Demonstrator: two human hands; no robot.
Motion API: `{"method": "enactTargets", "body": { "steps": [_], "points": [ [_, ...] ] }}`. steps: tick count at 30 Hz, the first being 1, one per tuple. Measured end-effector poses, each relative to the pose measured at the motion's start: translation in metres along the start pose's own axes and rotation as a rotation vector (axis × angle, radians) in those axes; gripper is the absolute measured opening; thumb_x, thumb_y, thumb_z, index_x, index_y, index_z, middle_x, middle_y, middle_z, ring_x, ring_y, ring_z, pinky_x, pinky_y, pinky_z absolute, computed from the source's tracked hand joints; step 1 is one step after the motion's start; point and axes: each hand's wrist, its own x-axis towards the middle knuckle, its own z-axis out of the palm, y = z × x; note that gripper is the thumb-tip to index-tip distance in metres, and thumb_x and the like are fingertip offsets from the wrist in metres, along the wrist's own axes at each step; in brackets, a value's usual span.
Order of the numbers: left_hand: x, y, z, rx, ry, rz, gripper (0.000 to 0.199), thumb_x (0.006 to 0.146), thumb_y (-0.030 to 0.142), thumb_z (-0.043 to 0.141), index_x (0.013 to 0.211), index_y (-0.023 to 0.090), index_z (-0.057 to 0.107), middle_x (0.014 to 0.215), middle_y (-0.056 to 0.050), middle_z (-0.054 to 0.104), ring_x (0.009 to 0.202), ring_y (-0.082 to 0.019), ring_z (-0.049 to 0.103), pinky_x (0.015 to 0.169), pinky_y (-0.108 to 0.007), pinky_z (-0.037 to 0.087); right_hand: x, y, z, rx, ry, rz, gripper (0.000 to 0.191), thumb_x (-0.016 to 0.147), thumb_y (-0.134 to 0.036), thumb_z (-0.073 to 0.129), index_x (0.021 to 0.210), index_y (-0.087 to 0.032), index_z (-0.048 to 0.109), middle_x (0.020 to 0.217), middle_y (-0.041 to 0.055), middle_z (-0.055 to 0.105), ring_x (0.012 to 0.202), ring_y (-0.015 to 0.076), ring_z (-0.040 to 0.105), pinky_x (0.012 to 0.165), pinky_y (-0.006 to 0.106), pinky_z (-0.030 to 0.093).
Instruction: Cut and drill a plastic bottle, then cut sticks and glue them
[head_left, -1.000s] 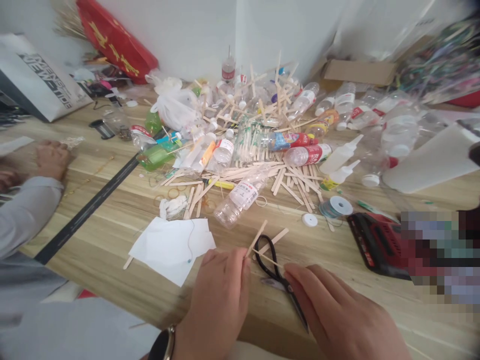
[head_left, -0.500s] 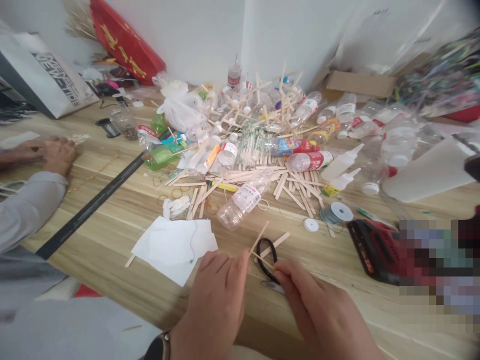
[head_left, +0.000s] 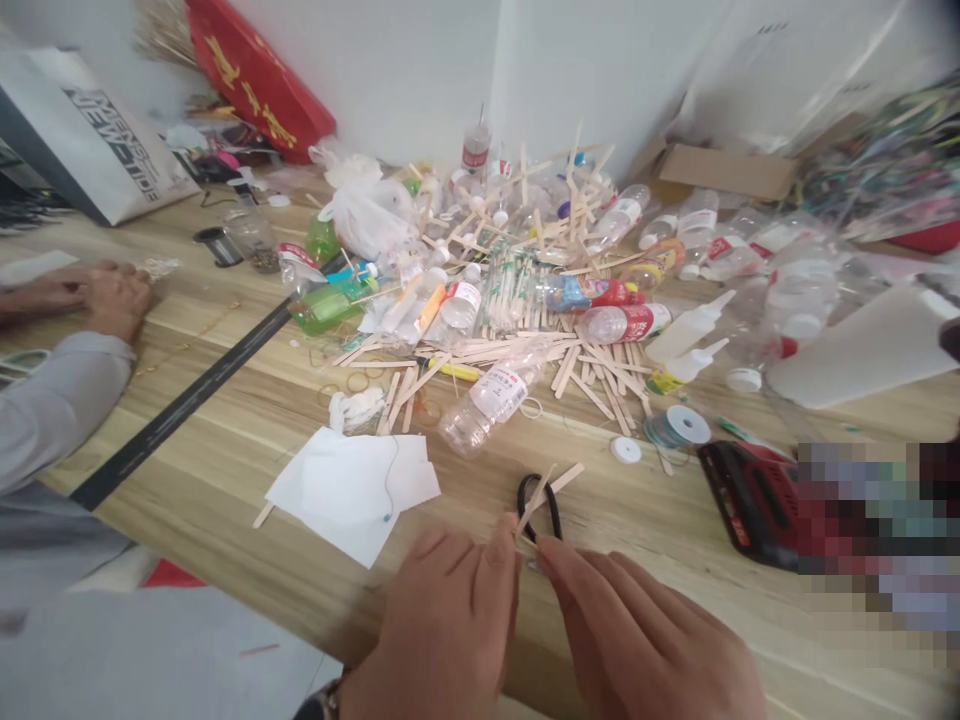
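My left hand (head_left: 457, 610) is closed, pinching a wooden craft stick (head_left: 538, 497) that points up and away from the thumb. Close beside it, my right hand (head_left: 637, 620) is closed too, thumb and fingertip pressed on a thin pale strip that runs across to the stick; whether this is a second stick or a band I cannot tell. Just beyond the fingertips lie black-handled scissors (head_left: 555, 515), their blades mostly hidden by my right hand. Another craft stick (head_left: 568, 479) rests on the table by the scissor handle.
White paper sheets (head_left: 337, 490) lie left of my hands. Ahead is a heap of plastic bottles (head_left: 487, 400) and loose craft sticks (head_left: 592, 370). On the right are a spool (head_left: 686, 427), glue bottles (head_left: 690, 365) and a red-black tool (head_left: 750, 500). Another person's hands (head_left: 116, 295) work at left.
My hands have come closer together, the right moving left toward the left. The stick in my left hand now leans farther right, and less of the thin strip shows between the hands.
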Motion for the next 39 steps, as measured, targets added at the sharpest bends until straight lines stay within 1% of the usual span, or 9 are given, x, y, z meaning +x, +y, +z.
{"method": "enactTargets", "body": {
  "steps": [4,9,17,22,26,28,34,36,39],
  "points": [
    [0.001,0.003,-0.005,0.081,-0.012,0.052,0.03,0.093,0.001,0.028,0.108,0.001,0.055,0.06,-0.005,0.064,0.052,-0.018,0.058,0.054,-0.032,0.048,0.006,-0.006,-0.001,0.202,0.014,0.163,0.015,0.096,-0.013,0.046,0.099,-0.018,0.059,0.077,0.0008,0.069,0.059,0.012,0.064,0.053,0.02,0.046],
    [0.004,0.005,-0.006,0.157,0.048,0.116,0.026,0.089,-0.001,0.033,0.1,0.001,0.057,0.054,-0.003,0.06,0.046,-0.018,0.052,0.05,-0.032,0.043,0.016,-0.006,-0.005,0.552,-0.204,0.419,0.03,0.099,-0.021,0.044,0.07,-0.021,0.054,0.055,-0.006,0.056,0.046,0.0077,0.055,0.043,0.014,0.039],
    [0.005,0.01,0.007,0.026,-0.056,-0.002,0.028,0.086,-0.002,0.034,0.076,0.015,0.055,0.055,-0.004,0.06,0.047,-0.018,0.057,0.049,-0.032,0.047,0.013,0.004,0.001,-0.043,0.01,-0.076,0.034,0.098,-0.011,0.03,0.095,-0.01,0.064,0.064,0.0042,0.064,0.051,0.0151,0.06,0.045,0.027,0.038],
    [0.003,0.009,0.017,0.136,0.019,0.048,0.029,0.086,-0.005,0.034,0.087,0.008,0.06,0.054,-0.004,0.06,0.048,-0.018,0.057,0.051,-0.032,0.047,0.026,0.009,0.001,0.589,-0.271,0.425,0.034,0.097,-0.023,0.041,0.067,-0.018,0.057,0.053,-0.0021,0.052,0.046,0.0107,0.048,0.043,0.021,0.032],
    [0.005,0.007,0.014,0.134,0.094,0.102,0.022,0.087,-0.004,0.039,0.091,0.003,0.059,0.053,-0.004,0.059,0.046,-0.017,0.052,0.049,-0.031,0.044,0.037,0.019,-0.004,1.121,-0.523,0.755,0.029,0.091,-0.034,0.049,0.068,-0.017,0.058,0.049,-0.0045,0.046,0.043,0.0092,0.039,0.042,0.019,0.027],
    [0.007,0.007,0.011,0.128,0.05,0.117,0.024,0.087,-0.004,0.037,0.093,0.004,0.059,0.055,-0.005,0.061,0.048,-0.018,0.053,0.051,-0.032,0.046,0.035,0.021,-0.004,1.036,-0.504,0.685,0.029,0.091,-0.029,0.048,0.066,-0.017,0.057,0.049,-0.0037,0.047,0.043,0.0097,0.041,0.042,0.02,0.028],
    [0.006,0.011,0.017,0.016,-0.138,0.012,0.027,0.085,-0.003,0.035,0.076,0.015,0.053,0.058,-0.005,0.061,0.051,-0.02,0.059,0.052,-0.034,0.048,0.012,0.013,0.005,0.055,-0.063,-0.065,0.033,0.094,-0.008,0.032,0.097,-0.01,0.065,0.067,0.0042,0.064,0.053,0.0153,0.058,0.048,0.027,0.036],
    [0.006,0.012,0.019,0.04,-0.136,0.02,0.027,0.084,-0.004,0.036,0.076,0.013,0.054,0.057,-0.006,0.062,0.051,-0.02,0.059,0.052,-0.034,0.048,0.013,0.012,0.007,0.156,-0.114,0.043,0.031,0.095,-0.01,0.034,0.087,-0.014,0.064,0.062,0.0016,0.061,0.051,0.0139,0.055,0.047,0.026,0.035],
    [0.006,0.012,0.015,0.152,-0.147,0.121,0.03,0.08,-0.009,0.033,0.088,0.003,0.06,0.061,-0.009,0.065,0.053,-0.02,0.06,0.054,-0.035,0.049,0.023,0.016,0.005,0.626,-0.336,0.462,0.031,0.094,-0.022,0.043,0.066,-0.018,0.055,0.054,-0.0026,0.051,0.049,0.0109,0.047,0.046,0.021,0.032]
  ]
}}
